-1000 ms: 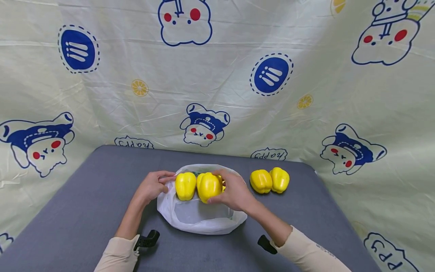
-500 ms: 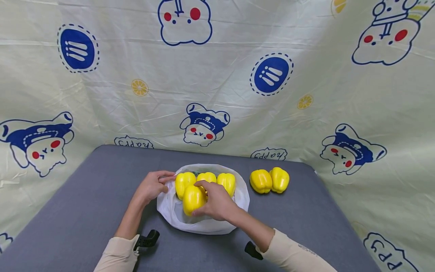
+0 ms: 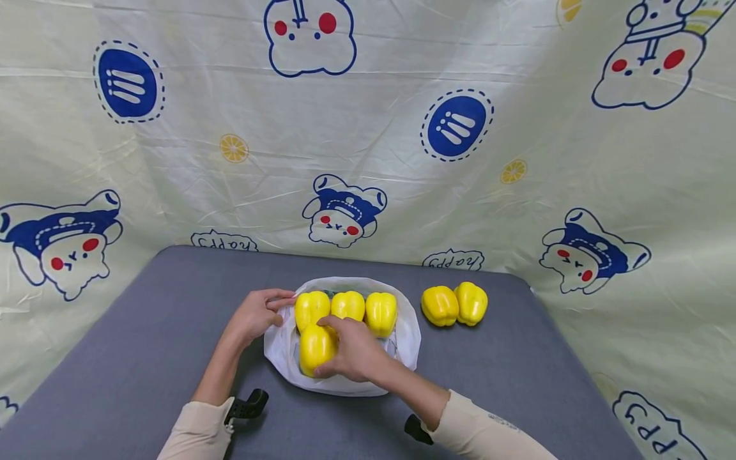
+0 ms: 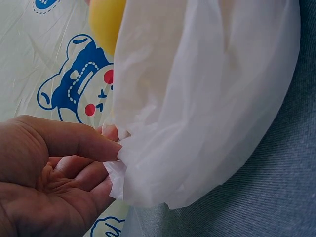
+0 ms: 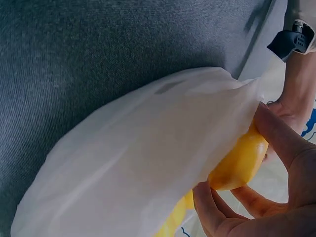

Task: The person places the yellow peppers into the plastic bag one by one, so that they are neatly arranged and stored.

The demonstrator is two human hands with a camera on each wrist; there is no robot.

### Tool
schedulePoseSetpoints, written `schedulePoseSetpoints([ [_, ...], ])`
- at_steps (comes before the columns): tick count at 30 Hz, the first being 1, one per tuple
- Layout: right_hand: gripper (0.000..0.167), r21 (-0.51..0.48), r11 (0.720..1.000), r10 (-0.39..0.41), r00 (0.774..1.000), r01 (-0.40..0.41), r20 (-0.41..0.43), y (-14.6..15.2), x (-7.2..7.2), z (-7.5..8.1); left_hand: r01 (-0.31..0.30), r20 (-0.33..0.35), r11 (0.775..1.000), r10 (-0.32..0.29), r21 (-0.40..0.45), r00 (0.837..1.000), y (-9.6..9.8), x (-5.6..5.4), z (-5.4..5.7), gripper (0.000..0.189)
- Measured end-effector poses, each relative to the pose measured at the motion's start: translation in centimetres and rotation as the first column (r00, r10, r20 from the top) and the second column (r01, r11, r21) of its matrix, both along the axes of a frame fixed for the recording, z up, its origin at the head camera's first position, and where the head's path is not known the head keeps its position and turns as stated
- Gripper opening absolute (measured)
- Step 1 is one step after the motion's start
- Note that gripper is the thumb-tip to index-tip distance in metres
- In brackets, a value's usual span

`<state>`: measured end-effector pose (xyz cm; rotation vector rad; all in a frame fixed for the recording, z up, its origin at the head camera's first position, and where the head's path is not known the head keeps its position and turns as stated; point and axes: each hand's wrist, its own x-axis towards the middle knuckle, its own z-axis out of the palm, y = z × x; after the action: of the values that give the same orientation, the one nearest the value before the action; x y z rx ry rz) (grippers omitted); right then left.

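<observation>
A white plastic bag (image 3: 409, 329) lies with its mouth facing up in the middle of the table. Inside, along its far side, three yellow bell peppers (image 3: 382, 314) sit in a row. My right hand (image 3: 358, 351) grips another yellow bell pepper (image 3: 316, 350) at the near left part of the bag mouth, fingers and thumb on its right side. In the right wrist view this bell pepper (image 5: 242, 160) is partly hidden behind the bag wall. At the bag's left edge my left hand (image 3: 255, 318) pinches the rim; thumb and fingers meet on the thin plastic (image 4: 121, 165) in the left wrist view.
To the right of the bag, two more yellow bell peppers (image 3: 440, 306) lie side by side on the grey cloth-covered table (image 3: 489, 370). Behind the table hangs a pale sheet (image 3: 397, 211) with printed cartoon figures.
My right hand has carried its bell pepper left and towards me, from over the back row to the near left of the bag mouth. The left hand stays at the rim.
</observation>
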<state>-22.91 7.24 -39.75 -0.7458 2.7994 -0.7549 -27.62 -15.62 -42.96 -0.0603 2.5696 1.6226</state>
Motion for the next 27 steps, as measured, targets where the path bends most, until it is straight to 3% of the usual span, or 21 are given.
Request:
schedulePoseSetpoints([
  [12, 0.080, -0.011, 1.000, -0.002, 1.000, 0.001, -0.024, -0.5, -0.2, -1.0, 0.009, -0.032, 1.000, -0.009, -0.019, 0.999, -0.1, 0.0, -0.2, 0.055],
  [27, 0.080, -0.015, 1.000, -0.011, 1.000, 0.011, -0.025, -1.2, -0.2, -1.4, -0.003, -0.025, 1.000, 0.003, -0.013, 1.000, 0.1, 0.1, -0.2, 0.056],
])
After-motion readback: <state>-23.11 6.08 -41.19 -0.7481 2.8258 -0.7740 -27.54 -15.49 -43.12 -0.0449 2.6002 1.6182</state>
